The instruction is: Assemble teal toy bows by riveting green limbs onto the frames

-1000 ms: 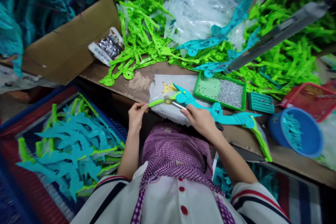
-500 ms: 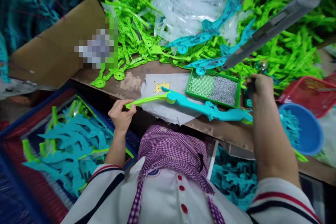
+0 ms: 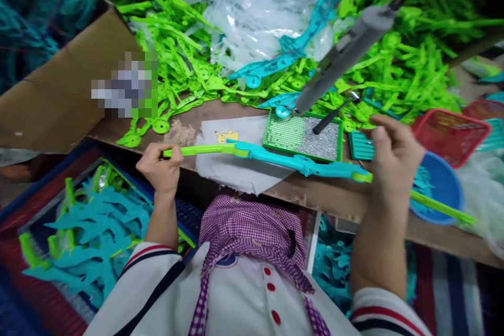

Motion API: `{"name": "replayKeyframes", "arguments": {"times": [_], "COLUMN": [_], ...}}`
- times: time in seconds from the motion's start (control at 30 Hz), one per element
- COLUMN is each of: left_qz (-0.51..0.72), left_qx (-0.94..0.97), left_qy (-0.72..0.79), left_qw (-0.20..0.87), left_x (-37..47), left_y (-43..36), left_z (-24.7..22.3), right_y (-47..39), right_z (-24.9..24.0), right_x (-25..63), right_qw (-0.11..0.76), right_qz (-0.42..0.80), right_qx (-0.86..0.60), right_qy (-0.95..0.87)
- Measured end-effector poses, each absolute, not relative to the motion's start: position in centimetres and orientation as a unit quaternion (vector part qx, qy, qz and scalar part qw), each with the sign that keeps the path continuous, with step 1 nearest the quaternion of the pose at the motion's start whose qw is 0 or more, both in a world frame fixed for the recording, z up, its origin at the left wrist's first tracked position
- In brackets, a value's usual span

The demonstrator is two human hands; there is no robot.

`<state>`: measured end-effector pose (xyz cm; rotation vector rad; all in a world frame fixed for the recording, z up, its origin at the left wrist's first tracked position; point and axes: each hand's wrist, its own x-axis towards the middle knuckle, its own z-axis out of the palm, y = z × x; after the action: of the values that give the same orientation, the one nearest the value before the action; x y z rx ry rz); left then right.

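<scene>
My left hand (image 3: pixel 159 168) is closed around the green left end of a long blue-and-green plastic piece (image 3: pixel 283 157), which lies across the front edge of the bench. My right hand (image 3: pixel 397 152) is raised over the piece's right part, fingers apart and nothing visible in them. Behind that hand and wrist, part of the piece's green right arm is hidden; its tip shows beyond. A black-handled tool with a metal head (image 3: pixel 334 114) rests on the green tray (image 3: pixel 271 139), which holds many small metal pieces.
Green plastic parts (image 3: pixel 409 73) and clear bags (image 3: pixel 260 16) pile up behind. A grey pole-like tool (image 3: pixel 338 55) hangs over the tray. At right stand a blue bowl (image 3: pixel 452 189) and red basket (image 3: pixel 437 131). A crate (image 3: pixel 11 210) of parts is at lower left.
The black-handled tool has gone from my right hand to the tray, and that hand has opened. My left hand keeps its hold on the piece. The whole view has shifted slightly.
</scene>
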<state>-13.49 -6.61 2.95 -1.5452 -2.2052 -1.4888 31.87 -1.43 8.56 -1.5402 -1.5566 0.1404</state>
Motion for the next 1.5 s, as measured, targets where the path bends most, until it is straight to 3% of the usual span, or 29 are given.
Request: {"name": "replayKeyframes", "arguments": {"times": [0.03,0.17,0.33,0.43,0.6,0.7,0.93,1.1,1.17,1.27,1.5], "left_qz": [-0.491,-0.499,-0.488,-0.461,-0.390,-0.367,-0.357,-0.455,-0.464,-0.361,-0.146], "left_qx": [-0.484,-0.431,-0.435,-0.440,-0.486,-0.509,-0.548,-0.624,-0.675,-0.776,-0.873], "left_qy": [-0.723,-0.747,-0.749,-0.762,-0.773,-0.770,-0.750,-0.587,-0.551,-0.517,-0.451], "left_qw": [0.043,0.083,0.108,0.115,0.115,0.115,0.097,0.244,0.161,-0.022,-0.109], "left_x": [-13.3,-12.9,-12.9,-13.2,-13.3,-13.3,-15.3,-11.8,-7.6,-0.6,7.5], "left_y": [-6.1,-4.1,-3.1,-3.2,-3.3,-2.9,-2.3,-5.6,-6.4,-5.2,-0.9], "left_z": [2.8,2.0,1.9,2.2,3.6,4.2,3.7,3.9,4.2,4.5,4.4], "right_y": [-3.6,-5.9,-5.0,-8.0,-12.9,-12.3,-7.4,-6.7,-6.5,-6.1,-6.2], "right_z": [9.4,11.7,13.7,11.0,5.0,4.4,2.2,1.3,1.2,0.9,0.4], "right_x": [29.4,20.3,17.1,19.5,30.0,35.0,35.9,36.6,36.8,36.7,35.9], "right_qw": [0.476,0.561,0.522,0.457,0.309,0.241,0.229,0.236,0.240,0.243,0.246], "right_qz": [0.123,0.135,0.230,0.224,0.052,-0.010,0.039,0.053,0.043,0.001,-0.110], "right_qx": [-0.631,-0.618,-0.495,-0.439,-0.624,-0.638,-0.548,-0.533,-0.530,-0.531,-0.532], "right_qy": [-0.600,-0.534,-0.655,-0.741,-0.716,-0.731,-0.804,-0.811,-0.812,-0.812,-0.803]}}
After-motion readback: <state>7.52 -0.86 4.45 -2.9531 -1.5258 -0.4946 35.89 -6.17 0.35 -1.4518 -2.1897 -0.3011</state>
